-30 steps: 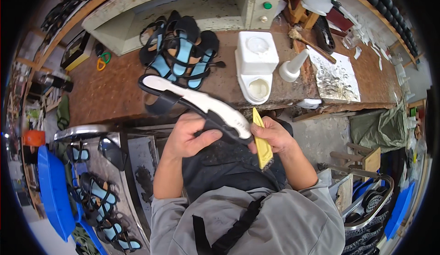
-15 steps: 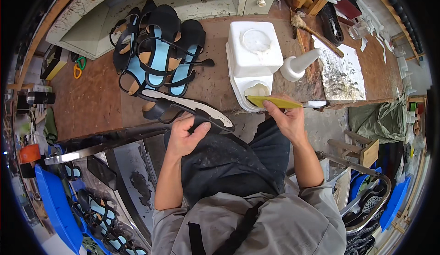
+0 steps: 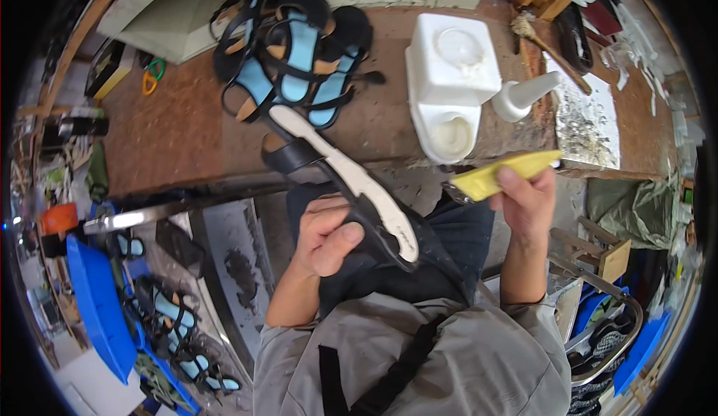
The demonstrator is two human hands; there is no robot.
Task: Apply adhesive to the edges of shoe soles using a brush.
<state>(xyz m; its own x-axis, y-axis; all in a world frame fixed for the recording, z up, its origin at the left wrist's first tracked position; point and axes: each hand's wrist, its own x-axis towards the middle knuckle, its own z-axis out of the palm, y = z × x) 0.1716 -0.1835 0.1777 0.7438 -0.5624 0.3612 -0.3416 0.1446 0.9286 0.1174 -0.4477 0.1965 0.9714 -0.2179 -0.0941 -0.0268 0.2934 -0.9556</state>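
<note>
Over the person's lap, in the head view, the left hand (image 3: 325, 236) is clamped on a sandal (image 3: 351, 169), which is tilted with its white underside (image 3: 378, 195) facing up. The right hand (image 3: 527, 199) pinches a yellow spreader (image 3: 508, 173), thumb on top. The hands are well apart, and nothing touches the underside but perhaps the left hand's fingers, which are partly hidden.

Half a second ago the spreader lay at the mouth of the white pot (image 3: 458, 57); now it has come away to the near right of it, its dark edge turned toward the sandal. The sandal has swung steeper, its near end now lower over the lap. For the work in hand, this looks like a moment between contacts: the spreader is clear of both pot and sandal. Whether its edge carries anything is too blurred to tell.

On the tabletop (image 3: 179, 132), a pile of sandals (image 3: 299, 57) with blue insoles lies left of the pot; the held sandal's far end overlaps it in view, and whether they touch cannot be told. A white nozzle (image 3: 523, 96) lies tilted just right of the pot, with a stained paper (image 3: 591, 132) beyond it.
</note>
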